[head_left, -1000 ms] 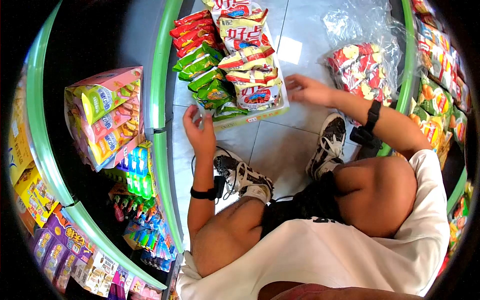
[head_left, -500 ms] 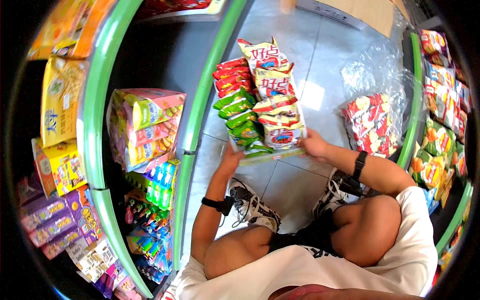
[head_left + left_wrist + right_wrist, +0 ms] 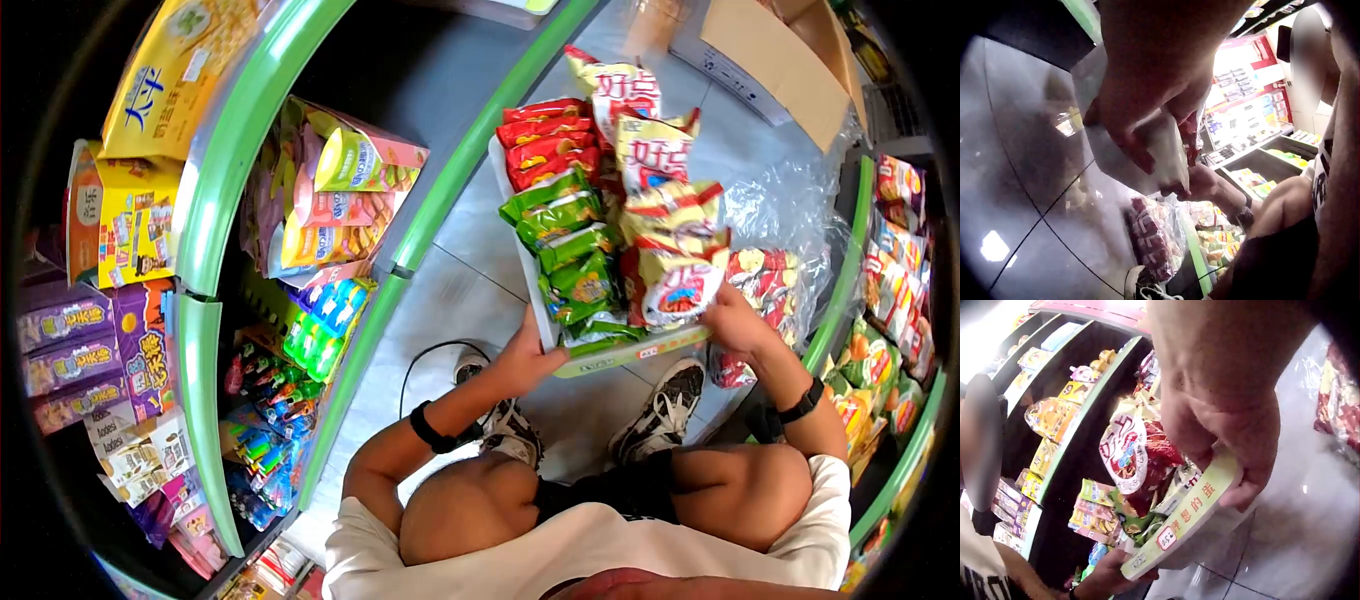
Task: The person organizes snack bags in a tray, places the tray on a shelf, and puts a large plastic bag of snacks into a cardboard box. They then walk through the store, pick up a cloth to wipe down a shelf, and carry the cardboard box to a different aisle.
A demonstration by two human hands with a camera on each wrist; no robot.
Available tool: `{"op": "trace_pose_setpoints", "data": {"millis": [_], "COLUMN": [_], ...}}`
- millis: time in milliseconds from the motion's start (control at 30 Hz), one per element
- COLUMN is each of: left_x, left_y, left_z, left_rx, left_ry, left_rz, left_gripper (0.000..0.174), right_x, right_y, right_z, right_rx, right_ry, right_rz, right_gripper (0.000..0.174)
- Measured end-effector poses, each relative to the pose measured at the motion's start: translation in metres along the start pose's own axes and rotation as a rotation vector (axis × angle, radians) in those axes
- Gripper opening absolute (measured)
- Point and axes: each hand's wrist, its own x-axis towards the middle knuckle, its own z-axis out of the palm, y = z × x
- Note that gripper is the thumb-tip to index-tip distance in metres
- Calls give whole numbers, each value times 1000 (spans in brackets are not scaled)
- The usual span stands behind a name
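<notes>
A shallow white display tray (image 3: 635, 352) with a pale green printed front edge (image 3: 1188, 515) is held off the floor by both hands. My left hand (image 3: 532, 352) grips its near left corner, fingers under the bottom in the left wrist view. The near right corner is gripped by my right hand (image 3: 735, 325), thumb and fingers around the edge in the right wrist view. Upright snack bags fill the tray in two rows: red bags (image 3: 548, 150) behind green bags (image 3: 580, 285) on the left, cream-and-red bags (image 3: 680, 280) on the right.
To the left stands a green-edged shelf (image 3: 440, 190) with a pink box of snack packs (image 3: 350, 195). A clear plastic bag of red-and-white packs (image 3: 765, 275) lies on the floor at right. Behind it is an open cardboard box (image 3: 775, 60). More shelved snacks (image 3: 885, 375) line the right side.
Both hands came from beside the tray to grip its near corners. The tray has risen from the floor toward me, while the view has turned, shifting it to the right.
</notes>
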Motion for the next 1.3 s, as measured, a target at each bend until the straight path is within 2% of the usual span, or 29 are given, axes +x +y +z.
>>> {"op": "trace_pose_setpoints", "data": {"millis": [67,267,333,367,400,467,533,567,600,633,667,700,767,867,933,1033,1067,1167,1300], "left_x": [-2,-9,-12,-11,-10,-8,-2,-1,0,2,7,12,20,36,46,64,69,84,91], "left_y": [5,21,41,46,49,54,60,67,77,85,86,84,84,85,84,88,89,97,105], "left_z": [6,11,10,11,12,13,10,9,8,6,3,0,-6,-12,-21,-30,-32,-37,-47], "left_rx": [-69,-29,285,278,298,312,422,422,321,223,230,246,274,134,162,99,100,17,54], "left_ry": [-6,29,48,55,99,156,238,247,257,262,265,314,368,407,422,476,472,512,562], "left_rz": [-2,121,16,24,95,167,354,358,275,194,205,275,397,419,450,511,504,497,466], "left_gripper": [80,79,79,79,79,79,78,78,78,78,78,77,75,72,72,72,72,72,70], "right_x": [2,-23,-21,-19,-17,-27,-13,-6,6,13,20,32,39,54,69,81,85,105,120], "right_y": [11,-40,-46,-51,-57,-100,-113,-116,-122,-132,-143,-149,-171,-199,-208,-225,-230,-239,-240], "right_z": [-7,0,-6,-7,-9,2,-9,-3,-7,-5,-3,-4,3,16,22,31,31,33,44], "right_rx": [-5,-177,-179,-213,-246,-310,-367,-272,-293,-281,-269,-246,-315,-351,-356,-309,-256,-218,-214], "right_ry": [35,42,42,61,80,81,0,28,19,-6,-30,-101,-87,-155,-182,-159,-163,-126,-7], "right_rz": [-58,-153,-170,-259,-350,-130,-187,-314,-352,-298,-247,-300,-270,-252,-279,-294,-317,-320,-370], "right_gripper": [37,30,29,30,32,38,38,38,34,32,30,26,24,24,25,27,21,21,22]}}
